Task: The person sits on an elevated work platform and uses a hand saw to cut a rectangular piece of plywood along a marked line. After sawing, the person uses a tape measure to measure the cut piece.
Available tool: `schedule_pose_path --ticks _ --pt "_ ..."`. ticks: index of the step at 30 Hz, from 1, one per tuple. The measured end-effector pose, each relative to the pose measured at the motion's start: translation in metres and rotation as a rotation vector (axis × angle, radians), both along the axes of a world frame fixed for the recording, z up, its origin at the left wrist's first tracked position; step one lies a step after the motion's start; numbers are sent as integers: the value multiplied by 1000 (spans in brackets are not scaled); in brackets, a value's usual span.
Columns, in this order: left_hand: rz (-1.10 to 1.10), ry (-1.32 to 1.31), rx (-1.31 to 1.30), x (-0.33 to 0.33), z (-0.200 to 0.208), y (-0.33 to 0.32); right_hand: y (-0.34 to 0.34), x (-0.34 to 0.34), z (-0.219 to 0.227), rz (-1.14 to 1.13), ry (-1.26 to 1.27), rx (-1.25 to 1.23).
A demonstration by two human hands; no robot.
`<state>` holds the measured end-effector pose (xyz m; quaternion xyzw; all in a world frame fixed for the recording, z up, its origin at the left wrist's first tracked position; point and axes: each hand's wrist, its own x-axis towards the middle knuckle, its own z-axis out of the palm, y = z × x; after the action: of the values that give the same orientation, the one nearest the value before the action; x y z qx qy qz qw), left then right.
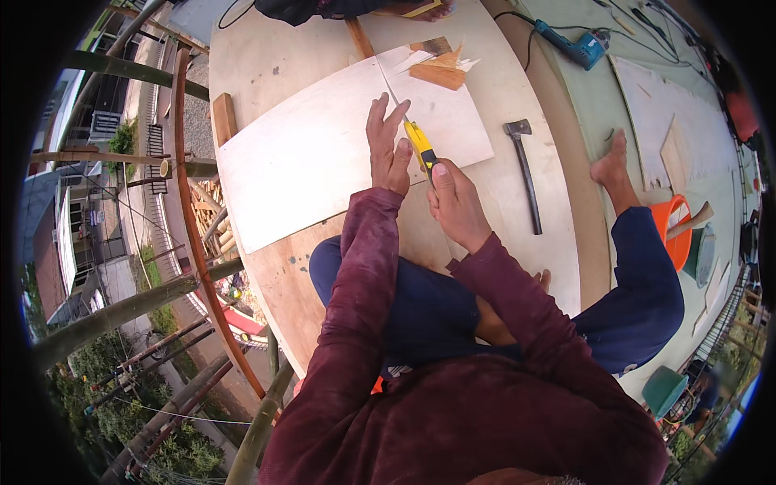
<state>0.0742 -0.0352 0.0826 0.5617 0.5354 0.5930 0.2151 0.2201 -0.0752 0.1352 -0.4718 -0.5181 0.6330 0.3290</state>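
Note:
My right hand (459,206) is closed round the handle of a yellow-and-black handsaw (419,141). Its thin grey blade appears edge-on and points away, along a line running to the far edge of a white-faced board (303,158). My left hand (388,149) lies on the board just left of the saw, fingers apart and holding nothing. Splintered pieces of brown wood (440,71) rest on the board's far right part. To the right, a hatchet (525,174) with a dark handle lies apart from both hands.
The board lies on a larger plywood sheet (558,242). Bamboo poles (121,311) and a drop to the ground border the left. A blue power drill (575,47), an orange bucket (668,218) and my bare foot (612,166) are right. Another person's dark clothing (303,8) shows at the top.

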Motion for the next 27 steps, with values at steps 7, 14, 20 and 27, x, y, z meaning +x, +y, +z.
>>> schedule_pose_path --ticks 7,14,20,27 --pt "-264 135 55 9 9 1 8 -7 -10 -15 -160 285" --pt "-256 19 -3 12 14 -3 1 -9 -10 2 -261 188" --pt "-201 183 16 9 9 29 26 -9 -28 4 -207 232" --pt "-243 123 -71 8 25 22 28 -16 -19 1 -190 80"
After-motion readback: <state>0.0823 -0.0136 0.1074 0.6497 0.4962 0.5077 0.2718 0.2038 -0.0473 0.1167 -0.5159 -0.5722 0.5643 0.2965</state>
